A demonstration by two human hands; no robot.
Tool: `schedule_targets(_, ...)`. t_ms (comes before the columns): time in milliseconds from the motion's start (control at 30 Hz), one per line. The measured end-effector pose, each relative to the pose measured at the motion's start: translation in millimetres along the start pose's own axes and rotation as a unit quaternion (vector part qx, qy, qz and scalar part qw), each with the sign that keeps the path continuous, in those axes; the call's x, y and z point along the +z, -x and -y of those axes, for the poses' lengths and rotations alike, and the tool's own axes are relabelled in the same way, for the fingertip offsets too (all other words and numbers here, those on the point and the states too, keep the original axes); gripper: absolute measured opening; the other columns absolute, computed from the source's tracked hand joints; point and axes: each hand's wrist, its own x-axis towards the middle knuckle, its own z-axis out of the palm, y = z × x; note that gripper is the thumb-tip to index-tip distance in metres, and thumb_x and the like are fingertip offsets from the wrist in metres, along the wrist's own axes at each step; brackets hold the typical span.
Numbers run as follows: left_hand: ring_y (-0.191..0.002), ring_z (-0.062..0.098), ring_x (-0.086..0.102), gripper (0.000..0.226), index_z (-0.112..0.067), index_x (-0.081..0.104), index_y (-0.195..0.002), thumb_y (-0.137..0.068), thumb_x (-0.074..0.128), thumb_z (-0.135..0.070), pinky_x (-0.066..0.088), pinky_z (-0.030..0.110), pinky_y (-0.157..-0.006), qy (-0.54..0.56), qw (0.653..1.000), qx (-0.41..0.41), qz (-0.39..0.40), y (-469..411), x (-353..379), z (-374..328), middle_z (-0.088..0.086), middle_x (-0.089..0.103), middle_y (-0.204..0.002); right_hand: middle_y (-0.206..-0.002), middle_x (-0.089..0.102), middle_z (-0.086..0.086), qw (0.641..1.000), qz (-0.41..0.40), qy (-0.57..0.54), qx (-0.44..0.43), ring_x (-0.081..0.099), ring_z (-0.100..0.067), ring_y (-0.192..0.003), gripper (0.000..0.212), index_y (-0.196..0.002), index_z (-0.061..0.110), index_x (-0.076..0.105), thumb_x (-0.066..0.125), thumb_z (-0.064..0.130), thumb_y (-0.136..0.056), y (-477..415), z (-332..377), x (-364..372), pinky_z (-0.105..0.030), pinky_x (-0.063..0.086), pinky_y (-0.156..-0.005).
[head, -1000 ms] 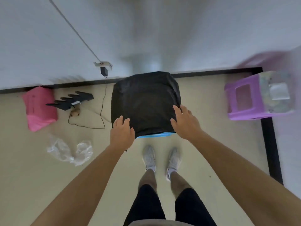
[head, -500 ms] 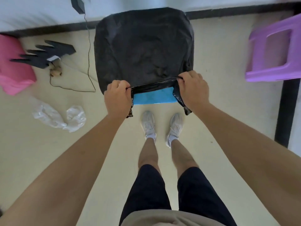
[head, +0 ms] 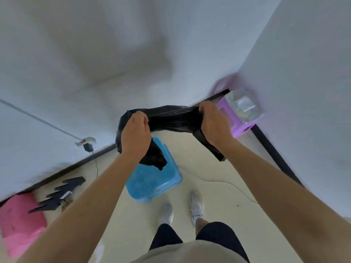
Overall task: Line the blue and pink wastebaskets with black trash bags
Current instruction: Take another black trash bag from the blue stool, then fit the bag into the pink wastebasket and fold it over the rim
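A black trash bag is stretched between my two hands, held up in the air in front of the wall. My left hand grips its left end, with a loose flap hanging below. My right hand grips its right end. Below the bag the blue wastebasket stands on the floor with no bag over it, just ahead of my feet. The pink wastebasket sits at the far left near the wall.
A stack of black folded bags lies on the floor beside the pink wastebasket. A purple plastic stool with a wipes pack on top stands in the right corner. A plug and cable hang at the wall.
The bag, earlier draped over the blue wastebasket, has been gripped at its near edge and lifted off it. Both hands have risen with it and the view has tilted up.
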Motion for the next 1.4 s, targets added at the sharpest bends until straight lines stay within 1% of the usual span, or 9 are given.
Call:
schedule_targets(167, -0.079, 0.032, 0.060, 0.026, -0.003, 0.066, -0.102, -0.082, 0.057, 0.010, 0.051, 0.043, -0.065, 0.007, 0.965, 0.252, 0.064, 6.0, -11.9, -79.1, 0.015, 0.062, -0.102, -0.106, 0.062, -0.012, 0.988, -0.078, 0.114, 0.073, 0.062, -0.037, -0.075, 0.032, -0.118, 0.013, 0.062, 0.057, 0.004, -0.088, 94.6, -40.0, -90.0, -0.036, 0.045, -0.058)
schedule_targets(300, -0.087, 0.036, 0.062, 0.033, -0.002, 0.066, -0.112, -0.080, 0.062, 0.006, 0.053, 0.048, -0.074, -0.007, 0.912, 0.399, 0.093, 25.4, -4.5, -161.2, 0.015, 0.063, -0.105, -0.102, 0.061, -0.012, 0.960, -0.157, 0.149, 0.177, 0.063, -0.035, -0.079, 0.031, -0.127, 0.013, 0.060, 0.053, 0.021, -0.097, 178.4, -57.0, -143.5, -0.039, 0.049, -0.060)
schedule_targets(433, -0.092, 0.034, 0.063, 0.032, -0.005, 0.064, -0.111, -0.079, 0.066, -0.002, 0.053, 0.047, -0.079, 0.030, 0.852, 0.513, 0.097, 77.3, 7.5, -266.1, 0.012, 0.064, -0.103, -0.109, 0.058, -0.008, 0.917, -0.218, 0.153, 0.298, 0.061, -0.027, -0.089, 0.049, -0.133, 0.018, 0.051, 0.063, 0.037, -0.089, 290.9, -74.0, -198.9, -0.036, 0.051, -0.066)
schedule_targets(667, -0.085, 0.034, 0.059, 0.039, -0.009, 0.064, -0.111, -0.074, 0.064, 0.002, 0.047, 0.045, -0.076, 0.079, 0.760, 0.632, 0.132, 236.1, 18.7, -395.5, 0.011, 0.060, -0.099, -0.114, 0.050, -0.006, 0.838, -0.222, 0.191, 0.461, 0.056, -0.028, -0.093, 0.079, -0.143, 0.026, 0.032, 0.074, 0.028, -0.076, 500.7, -72.8, -251.7, -0.037, 0.050, -0.074)
schedule_targets(767, -0.096, 0.036, 0.054, 0.048, -0.012, 0.064, -0.119, -0.074, 0.061, 0.005, 0.044, 0.048, -0.083, 0.083, 0.708, 0.687, 0.142, 331.9, 16.9, -436.0, 0.012, 0.059, -0.103, -0.116, 0.046, -0.006, 0.791, -0.245, 0.199, 0.523, 0.056, -0.028, -0.095, 0.084, -0.144, 0.027, 0.028, 0.076, 0.026, -0.074, 606.5, -66.3, -263.9, -0.040, 0.052, -0.075)
schedule_targets(933, -0.111, 0.036, 0.048, 0.055, -0.016, 0.056, -0.129, -0.076, 0.064, -0.002, 0.042, 0.050, -0.090, 0.072, 0.627, 0.758, 0.162, 515.1, 6.1, -486.6, 0.016, 0.054, -0.118, -0.111, 0.049, -0.005, 0.708, -0.316, 0.228, 0.589, 0.056, -0.026, -0.089, 0.053, -0.141, 0.026, 0.036, 0.055, 0.043, -0.095, 791.4, -45.3, -276.2, -0.037, 0.051, -0.062)
schedule_targets(1033, -0.103, 0.033, 0.051, 0.061, -0.015, 0.046, -0.137, -0.079, 0.062, -0.007, 0.044, 0.047, -0.088, 0.093, 0.582, 0.785, 0.192, 630.0, -3.2, -511.8, 0.014, 0.054, -0.117, -0.111, 0.051, -0.006, 0.663, -0.324, 0.250, 0.627, 0.057, -0.027, -0.088, 0.043, -0.141, 0.028, 0.037, 0.045, 0.032, -0.100, 898.6, -30.5, -286.7, -0.034, 0.045, -0.056)
schedule_targets(1200, -0.107, 0.033, 0.053, 0.065, -0.010, 0.037, -0.142, -0.080, 0.058, -0.009, 0.044, 0.045, -0.089, 0.122, 0.495, 0.833, 0.213, 805.0, -17.3, -557.3, 0.013, 0.056, -0.121, -0.117, 0.048, -0.008, 0.604, -0.273, 0.252, 0.705, 0.056, -0.030, -0.090, 0.070, -0.148, 0.029, 0.027, 0.060, 0.021, -0.086, 1064.7, -6.3, -312.2, -0.034, 0.041, -0.055)
schedule_targets(1400, -0.110, 0.035, 0.056, 0.071, -0.008, 0.036, -0.144, -0.076, 0.055, 0.002, 0.048, 0.046, -0.082, 0.149, 0.393, 0.878, 0.227, 963.2, -4.9, -628.1, 0.013, 0.060, -0.124, -0.125, 0.045, -0.008, 0.520, -0.233, 0.245, 0.784, 0.056, -0.030, -0.090, 0.082, -0.151, 0.030, 0.018, 0.063, 0.015, -0.084, 1209.1, -27.4, -333.4, -0.035, 0.044, -0.052)
